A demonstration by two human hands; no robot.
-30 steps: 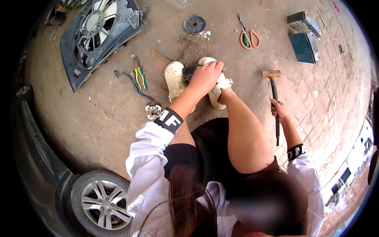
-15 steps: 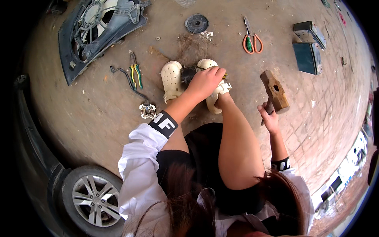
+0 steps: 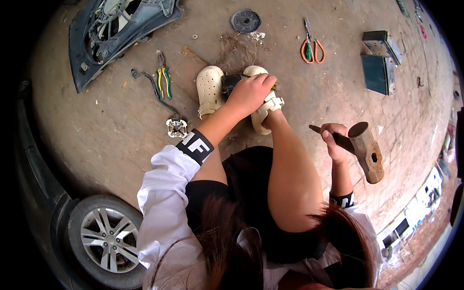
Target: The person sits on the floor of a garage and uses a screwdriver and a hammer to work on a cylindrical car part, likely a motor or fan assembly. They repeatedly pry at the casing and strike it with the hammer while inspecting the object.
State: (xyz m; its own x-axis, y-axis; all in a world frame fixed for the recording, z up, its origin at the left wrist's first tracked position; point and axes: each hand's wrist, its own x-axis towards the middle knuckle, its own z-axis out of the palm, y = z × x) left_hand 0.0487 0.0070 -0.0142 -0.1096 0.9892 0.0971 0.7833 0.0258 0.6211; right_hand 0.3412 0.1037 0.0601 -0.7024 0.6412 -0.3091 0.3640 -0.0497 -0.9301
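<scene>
My right hand (image 3: pixel 334 141) is wrapped around the dark handle of a rusty hammer (image 3: pixel 366 153). Raised beside my right knee, the hammer has its heavy head pointing right and toward me. Between and over my cream clogs (image 3: pixel 210 89), my left hand (image 3: pixel 250 94) is closed over a dark blocky part (image 3: pixel 232 83). Its left end shows next to the left clog, while the hand covers the rest. Something small and yellowish pokes out past my left fingertips, too small to make out.
Left of my feet lie yellow-green pliers (image 3: pixel 163 79) and a white part with a black cable (image 3: pixel 177 127). Ahead are a black disc (image 3: pixel 245 21) and orange-handled scissors (image 3: pixel 313 46). Two dark boxes (image 3: pixel 378 72) stand right; a fan shroud (image 3: pixel 89 48) and car wheel (image 3: pixel 108 240) are left.
The hammer has swung over, its head going from above my right hand to the right of it and lower. My left hand keeps its hold on the dark part.
</scene>
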